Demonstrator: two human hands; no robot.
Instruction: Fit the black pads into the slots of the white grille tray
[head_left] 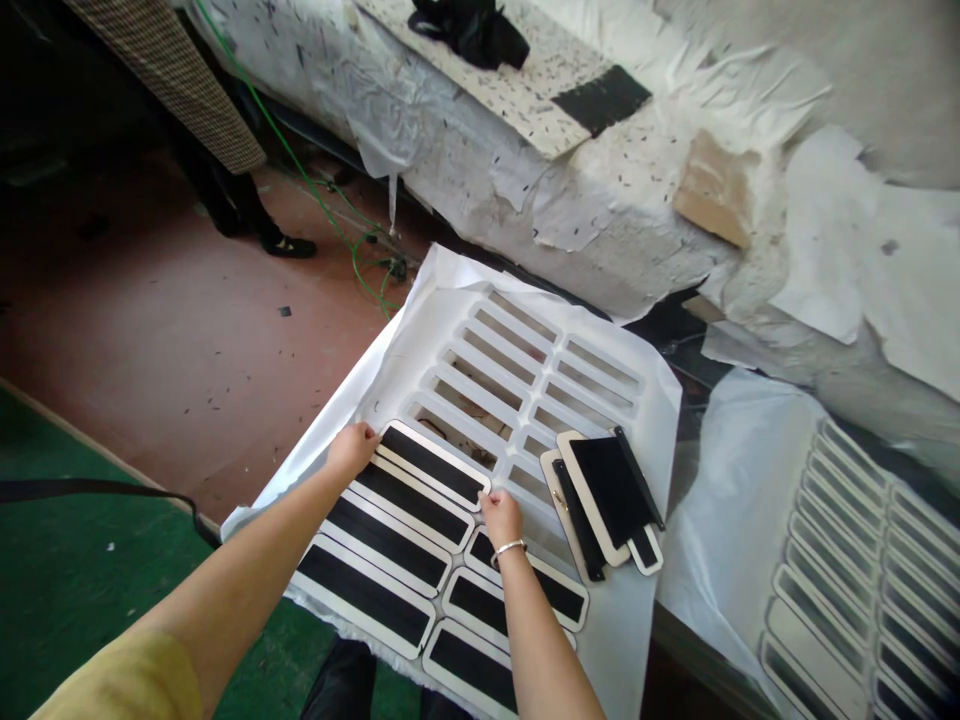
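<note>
My left hand (354, 450) pinches the upper-left corner of a rounded rectangular panel (435, 465), cream-edged with a wide black band. At the panel's lower-right corner, my right hand (502, 518) has its fingertips closed on the edge. A bracelet is on that wrist. The panel lies over a slotted white board (405, 392), just above similar panels (382, 545) arranged in two columns. My right forearm hides part of the second column. Farther up the board, the slots show through to what lies below.
A small pile of black-and-cream pieces (609, 490) rests on the board's right side. Another slotted board (825, 640) stands at right. Beyond is a paper-covered bench (465, 140) with scraps and a black bundle (480, 30). A person's legs (217, 190) and a green cord (300, 170) are at upper left.
</note>
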